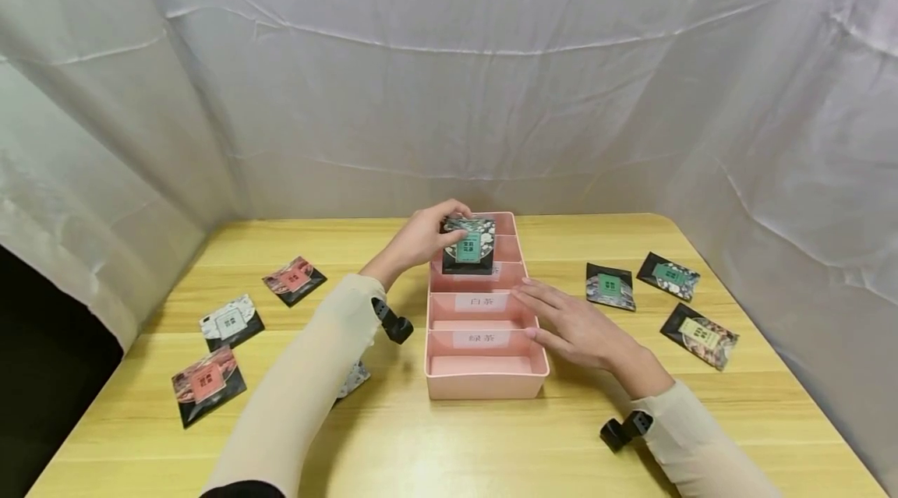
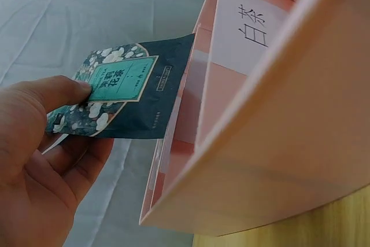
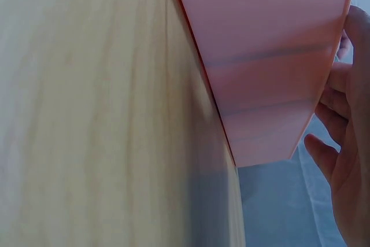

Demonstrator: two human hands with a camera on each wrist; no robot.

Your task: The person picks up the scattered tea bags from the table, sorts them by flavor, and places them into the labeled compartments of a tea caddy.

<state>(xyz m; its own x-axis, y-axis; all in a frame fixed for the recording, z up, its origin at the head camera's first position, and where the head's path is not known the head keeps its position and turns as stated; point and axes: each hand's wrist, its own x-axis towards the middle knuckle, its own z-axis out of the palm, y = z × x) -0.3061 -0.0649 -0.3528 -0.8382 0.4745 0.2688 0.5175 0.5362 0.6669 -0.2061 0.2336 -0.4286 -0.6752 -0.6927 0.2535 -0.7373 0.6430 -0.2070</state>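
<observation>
Between thumb and fingers, my left hand (image 1: 415, 239) pinches a tea sachet (image 1: 468, 258), dark with white flowers and a green label. It hangs upright over the far part of a pink divided box (image 1: 487, 387). In the left wrist view the sachet's (image 2: 147, 111) lower edge is at the box's (image 2: 277, 143) rim; whether they touch I cannot tell. My right hand (image 1: 578, 329) rests at the box's right rim with extended fingers, beside the middle and front compartments. From the right wrist view, its fingers lie along the top edge of the box wall (image 3: 266, 44). White labels mark the dividers.
Right of the box lie two green-labelled sachets (image 1: 610, 287) and a yellow-labelled one (image 1: 699, 335). On the left are two red-labelled sachets (image 1: 295, 280), a white-labelled one (image 1: 228, 322), and another sachet (image 1: 355, 378) partly behind the left forearm. A pale curtain (image 1: 449, 108) hangs behind the wooden table (image 1: 449, 451).
</observation>
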